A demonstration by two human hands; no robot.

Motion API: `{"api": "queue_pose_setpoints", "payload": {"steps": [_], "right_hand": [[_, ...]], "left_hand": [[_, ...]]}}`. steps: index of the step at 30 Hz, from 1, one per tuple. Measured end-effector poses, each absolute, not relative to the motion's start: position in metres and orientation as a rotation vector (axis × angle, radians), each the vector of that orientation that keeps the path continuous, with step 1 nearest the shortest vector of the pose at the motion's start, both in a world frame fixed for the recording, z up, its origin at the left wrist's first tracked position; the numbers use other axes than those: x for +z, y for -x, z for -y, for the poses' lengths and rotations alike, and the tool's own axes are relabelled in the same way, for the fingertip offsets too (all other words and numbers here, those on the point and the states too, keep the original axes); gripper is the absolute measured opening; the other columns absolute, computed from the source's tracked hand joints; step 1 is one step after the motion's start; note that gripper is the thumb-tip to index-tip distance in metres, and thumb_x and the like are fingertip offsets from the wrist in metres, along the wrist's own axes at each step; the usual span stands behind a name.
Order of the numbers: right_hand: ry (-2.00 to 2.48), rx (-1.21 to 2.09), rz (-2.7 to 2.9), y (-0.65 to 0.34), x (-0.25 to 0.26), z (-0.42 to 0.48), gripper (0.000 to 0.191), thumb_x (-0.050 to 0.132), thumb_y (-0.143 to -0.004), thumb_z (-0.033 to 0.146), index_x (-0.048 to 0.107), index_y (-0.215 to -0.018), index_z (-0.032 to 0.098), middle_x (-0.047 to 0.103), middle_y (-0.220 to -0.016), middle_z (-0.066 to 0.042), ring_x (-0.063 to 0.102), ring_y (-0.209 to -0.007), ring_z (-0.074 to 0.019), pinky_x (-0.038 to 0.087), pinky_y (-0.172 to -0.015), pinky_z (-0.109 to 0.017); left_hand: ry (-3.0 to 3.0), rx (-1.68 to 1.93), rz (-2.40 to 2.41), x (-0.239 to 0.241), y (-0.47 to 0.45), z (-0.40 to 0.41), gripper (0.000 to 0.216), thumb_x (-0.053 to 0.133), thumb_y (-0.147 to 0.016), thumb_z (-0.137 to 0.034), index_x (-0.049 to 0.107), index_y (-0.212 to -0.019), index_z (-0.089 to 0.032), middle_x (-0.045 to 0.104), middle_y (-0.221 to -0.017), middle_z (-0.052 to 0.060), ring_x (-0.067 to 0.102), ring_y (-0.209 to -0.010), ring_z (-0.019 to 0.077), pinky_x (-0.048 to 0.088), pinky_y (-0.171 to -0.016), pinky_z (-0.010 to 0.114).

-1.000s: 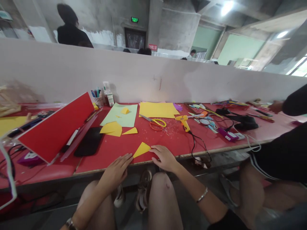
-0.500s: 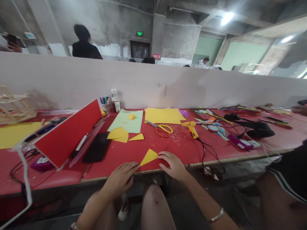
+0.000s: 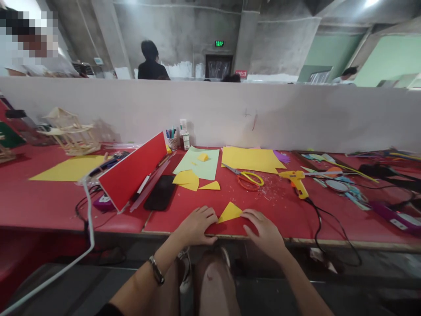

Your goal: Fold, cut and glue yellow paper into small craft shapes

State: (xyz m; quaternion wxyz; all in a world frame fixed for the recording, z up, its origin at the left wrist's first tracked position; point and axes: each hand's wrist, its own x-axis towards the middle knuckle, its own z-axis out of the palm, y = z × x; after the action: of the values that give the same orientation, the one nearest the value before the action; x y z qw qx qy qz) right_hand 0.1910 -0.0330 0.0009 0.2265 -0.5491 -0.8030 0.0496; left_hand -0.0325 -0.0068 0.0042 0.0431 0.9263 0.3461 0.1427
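Observation:
A small piece of yellow paper [image 3: 230,212], roughly triangular, lies flat near the table's front edge between my hands. My left hand [image 3: 198,223] rests on the table with its fingers stretched out, the fingertips at the paper's left tip and the thumb apart. At the paper's right corner are the fingertips of my right hand [image 3: 264,228], its thumb spread away from them. Beyond the hands lie a thin yellow paper scrap [image 3: 210,186], larger yellow paper pieces [image 3: 187,179] and scissors [image 3: 249,177] with yellow and orange handles.
A yellow glue gun [image 3: 297,181] with a black cord lies to the right. On the left are a black phone [image 3: 160,193] and a slanting red board [image 3: 136,171]. Pale green paper [image 3: 210,166] and yellow sheets [image 3: 251,159] lie before the white partition [image 3: 210,109].
My view has turned left, so the table's things appear farther right. My left hand's thumb now shows spread from its fingers. The paper still lies between both hands.

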Motion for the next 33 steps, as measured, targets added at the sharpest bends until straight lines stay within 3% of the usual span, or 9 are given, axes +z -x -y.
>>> {"api": "queue_pose_setpoints", "payload": {"steps": [10,16,21,26,33], "right_hand": [[1.511,0.064,2.206,-0.191,-0.003,0.03,0.025,0.038,-0.076,0.025,0.055,-0.094,0.022,0.056,-0.102,-0.005,0.053,-0.094,-0.0181,0.043,-0.08,-0.035],[1.484,0.139,2.19,-0.19,-0.002,0.03,0.025,0.04,-0.075,0.021,0.055,-0.095,0.022,0.056,-0.101,-0.006,0.052,-0.094,-0.0187,0.041,-0.083,-0.036],[1.45,0.361,2.191,-0.187,0.01,0.025,0.032,0.044,-0.072,0.018,0.051,-0.103,0.02,0.052,-0.104,-0.007,0.047,-0.099,-0.0188,0.037,-0.088,-0.036],[1.433,0.45,2.493,-0.178,0.034,0.004,0.05,0.054,-0.066,0.018,0.045,-0.115,0.018,0.046,-0.115,-0.01,0.039,-0.109,-0.0218,0.034,-0.091,-0.035],[1.518,0.432,2.685,-0.171,0.046,-0.023,0.043,0.059,-0.065,0.019,0.051,-0.107,0.02,0.051,-0.103,-0.008,0.052,-0.086,-0.0201,0.041,-0.074,-0.031]], "left_hand": [[-2.677,0.511,-1.056,0.008,0.033,0.007,0.026,0.059,-0.063,-0.033,0.049,-0.082,-0.018,0.051,-0.086,0.003,0.046,-0.084,0.0181,0.037,-0.078,0.03],[-2.594,0.565,-1.09,0.009,0.033,0.008,0.013,0.05,-0.07,-0.027,0.049,-0.079,-0.018,0.051,-0.083,0.003,0.047,-0.081,0.017,0.038,-0.077,0.03],[-2.477,0.532,-1.182,0.013,0.028,0.004,0.005,0.047,-0.071,-0.02,0.05,-0.075,-0.018,0.053,-0.079,0.003,0.048,-0.076,0.0153,0.039,-0.069,0.026],[-2.392,0.341,-1.368,0.018,0.014,-0.007,0.008,0.048,-0.07,-0.024,0.049,-0.068,-0.017,0.054,-0.069,0.001,0.048,-0.06,0.0133,0.034,-0.053,0.023],[-2.389,0.261,-1.28,0.024,0.013,-0.024,0.01,0.049,-0.065,-0.025,0.051,-0.072,-0.017,0.055,-0.069,0.0,0.048,-0.06,0.0129,0.033,-0.05,0.021]]}}
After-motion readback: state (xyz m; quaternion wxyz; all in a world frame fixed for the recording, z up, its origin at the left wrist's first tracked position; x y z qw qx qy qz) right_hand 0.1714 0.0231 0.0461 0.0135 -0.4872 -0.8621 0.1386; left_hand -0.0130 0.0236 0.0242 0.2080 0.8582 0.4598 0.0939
